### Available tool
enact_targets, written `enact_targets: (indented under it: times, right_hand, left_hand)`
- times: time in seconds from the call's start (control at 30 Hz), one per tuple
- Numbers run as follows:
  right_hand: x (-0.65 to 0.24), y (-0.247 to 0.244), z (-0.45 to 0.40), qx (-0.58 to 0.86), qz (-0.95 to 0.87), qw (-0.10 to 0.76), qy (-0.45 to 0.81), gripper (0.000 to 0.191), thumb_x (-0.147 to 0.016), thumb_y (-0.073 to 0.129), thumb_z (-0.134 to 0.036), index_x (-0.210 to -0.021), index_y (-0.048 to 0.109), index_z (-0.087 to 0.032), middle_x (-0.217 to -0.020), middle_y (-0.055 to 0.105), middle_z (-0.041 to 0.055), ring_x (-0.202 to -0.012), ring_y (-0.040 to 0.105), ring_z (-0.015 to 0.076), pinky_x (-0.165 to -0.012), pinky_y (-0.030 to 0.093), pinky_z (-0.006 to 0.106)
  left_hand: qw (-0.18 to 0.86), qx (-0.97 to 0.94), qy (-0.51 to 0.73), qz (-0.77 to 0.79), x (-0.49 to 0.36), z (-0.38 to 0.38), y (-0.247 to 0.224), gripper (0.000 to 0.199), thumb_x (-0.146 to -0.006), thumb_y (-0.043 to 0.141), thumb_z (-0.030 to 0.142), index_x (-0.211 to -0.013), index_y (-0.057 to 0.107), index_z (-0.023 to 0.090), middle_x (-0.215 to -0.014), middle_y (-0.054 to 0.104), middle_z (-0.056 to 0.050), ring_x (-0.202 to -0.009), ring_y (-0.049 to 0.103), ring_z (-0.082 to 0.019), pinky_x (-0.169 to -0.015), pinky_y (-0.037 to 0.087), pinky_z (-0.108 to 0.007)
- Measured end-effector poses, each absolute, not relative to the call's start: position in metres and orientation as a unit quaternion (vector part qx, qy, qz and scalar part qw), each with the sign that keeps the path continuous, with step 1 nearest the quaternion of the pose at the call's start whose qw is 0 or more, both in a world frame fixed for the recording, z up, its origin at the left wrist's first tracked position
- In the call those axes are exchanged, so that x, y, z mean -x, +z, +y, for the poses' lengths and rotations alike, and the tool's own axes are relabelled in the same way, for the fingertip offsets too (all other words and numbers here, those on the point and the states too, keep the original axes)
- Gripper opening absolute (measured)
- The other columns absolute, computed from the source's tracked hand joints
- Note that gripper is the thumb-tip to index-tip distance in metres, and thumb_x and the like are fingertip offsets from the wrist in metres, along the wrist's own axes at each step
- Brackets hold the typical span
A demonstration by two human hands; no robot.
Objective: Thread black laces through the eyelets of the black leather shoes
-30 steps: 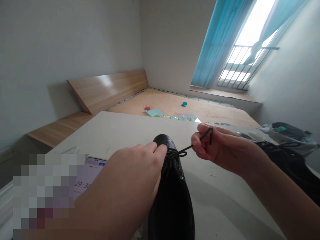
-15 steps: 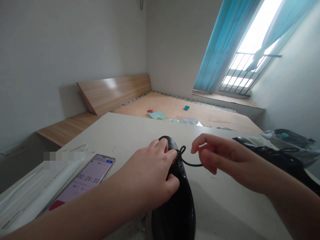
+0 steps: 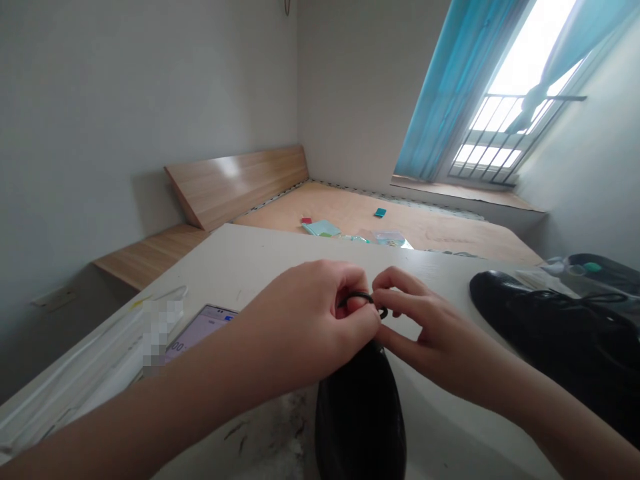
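Note:
A black shoe (image 3: 361, 417) stands on the white table with its near end toward me; my hands hide its upper far part. Over it my left hand (image 3: 333, 313) is closed, thumb against curled fingers, with a loop of black shoelace (image 3: 359, 295) running through its grip. Right beside it, my right hand (image 3: 407, 310) pinches at the same lace, thumb low and fingertips bent around a small dark loop. The fingertips of both hands nearly meet there.
On the right lies a second black shoe (image 3: 560, 327) with tied laces, by a clear plastic bag (image 3: 595, 267). A phone (image 3: 203, 328) showing a timer and a clear plastic packet (image 3: 95, 363) lie left on the white table (image 3: 280, 250). Beyond is a bed (image 3: 430, 233) with small items.
My right hand has come left from beside the shoe to the lace. My left hand has lifted from the shoe's lacing and now grips a lace loop. The view has shifted slightly left.

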State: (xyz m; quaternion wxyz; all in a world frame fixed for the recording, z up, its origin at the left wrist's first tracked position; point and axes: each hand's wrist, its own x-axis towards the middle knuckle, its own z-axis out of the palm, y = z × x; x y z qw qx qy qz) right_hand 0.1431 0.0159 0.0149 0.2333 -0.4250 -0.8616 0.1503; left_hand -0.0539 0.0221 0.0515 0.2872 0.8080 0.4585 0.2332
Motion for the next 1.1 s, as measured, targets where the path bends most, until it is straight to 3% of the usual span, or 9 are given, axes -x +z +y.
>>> enact_targets:
  times: [0.1,0.2,0.37,0.57,0.67,0.8,0.93,1.03,1.1]
  right_hand:
    - [-0.144,0.012,0.018,0.425,-0.864,0.252,0.096,0.005,-0.087,0.060,-0.020,-0.089,0.056,-0.022,-0.108,0.054,0.0069,-0.104,0.049,0.0246,-0.090,0.044,0.043]
    - [-0.142,0.010,0.019,0.424,-0.862,0.242,0.135,0.009,-0.088,0.056,-0.014,-0.085,0.053,-0.022,-0.100,0.056,0.0040,-0.098,0.051,0.0212,-0.086,0.045,0.039]
    - [-0.134,0.006,0.019,0.391,-0.861,0.251,0.207,0.010,-0.088,0.060,-0.016,-0.090,0.053,-0.023,-0.096,0.060,0.0024,-0.096,0.051,0.0199,-0.084,0.044,0.034]
    - [-0.126,-0.001,0.010,0.378,-0.852,0.308,0.191,0.023,-0.081,0.049,0.000,-0.086,0.047,-0.023,-0.085,0.055,0.0006,-0.085,0.050,0.0179,-0.076,0.042,0.031]
    - [-0.124,0.000,0.006,0.383,-0.802,0.347,0.300,0.016,-0.088,0.047,-0.007,-0.089,0.049,-0.023,-0.086,0.053,-0.0004,-0.080,0.049,0.0150,-0.073,0.042,0.029]
    - [-0.130,0.010,0.008,0.332,-0.704,0.370,0.508,0.005,-0.097,0.048,-0.024,-0.093,0.049,-0.023,-0.076,0.043,-0.0031,-0.065,0.038,0.0106,-0.058,0.035,0.022]
    - [-0.153,0.028,0.015,0.284,-0.662,0.297,0.627,0.019,-0.096,0.056,-0.038,-0.090,0.048,-0.022,-0.064,0.033,-0.0067,-0.057,0.025,0.0088,-0.050,0.022,0.021]
    - [-0.178,0.040,0.022,0.343,-0.690,0.221,0.597,0.024,-0.095,0.055,-0.046,-0.090,0.052,-0.023,-0.063,0.028,-0.0066,-0.056,0.022,0.0094,-0.049,0.020,0.021]
    - [-0.194,0.041,0.029,0.411,-0.727,0.146,0.530,0.028,-0.094,0.051,-0.052,-0.091,0.056,-0.024,-0.065,0.034,-0.0046,-0.058,0.029,0.0101,-0.050,0.026,0.021]
  left_hand:
    - [0.363,-0.779,0.286,0.424,0.057,0.023,0.056,0.020,-0.081,0.054,0.029,-0.064,0.049,0.020,-0.058,0.051,0.006,-0.057,0.052,-0.011,-0.050,0.039,-0.022]
    - [0.391,-0.747,0.341,0.415,0.067,0.026,0.067,0.025,-0.083,0.054,0.033,-0.064,0.045,0.020,-0.054,0.047,0.007,-0.050,0.053,-0.010,-0.052,0.044,-0.022]
    - [0.247,-0.791,0.248,0.501,0.093,0.033,0.080,0.044,-0.085,0.051,0.054,-0.058,0.045,0.020,-0.050,0.035,0.004,-0.043,0.033,-0.009,-0.039,0.026,-0.021]
    - [0.176,-0.827,0.088,0.527,0.107,0.043,0.072,0.044,-0.088,0.046,0.062,-0.070,0.057,0.023,-0.062,0.056,0.002,-0.051,0.047,-0.014,-0.042,0.032,-0.025]
    - [0.161,-0.831,0.062,0.529,0.103,0.042,0.068,0.042,-0.092,0.040,0.059,-0.083,0.065,0.027,-0.071,0.065,0.001,-0.057,0.055,-0.016,-0.047,0.035,-0.026]
    - [0.156,-0.857,0.035,0.490,0.101,0.035,0.063,0.032,-0.095,0.040,0.043,-0.112,0.066,0.037,-0.099,0.072,0.004,-0.084,0.066,-0.018,-0.063,0.041,-0.026]
    - [0.162,-0.852,-0.007,0.498,0.109,0.036,0.058,0.038,-0.096,0.035,0.043,-0.122,0.062,0.042,-0.118,0.069,0.005,-0.103,0.065,-0.022,-0.075,0.045,-0.029]
    - [0.123,-0.828,-0.029,0.547,0.117,0.043,0.057,0.042,-0.095,0.032,0.042,-0.126,0.060,0.038,-0.125,0.066,0.001,-0.111,0.062,-0.027,-0.080,0.046,-0.034]
    - [0.100,-0.816,-0.032,0.568,0.120,0.047,0.056,0.044,-0.094,0.032,0.039,-0.128,0.059,0.036,-0.132,0.062,-0.001,-0.116,0.059,-0.028,-0.084,0.046,-0.036]
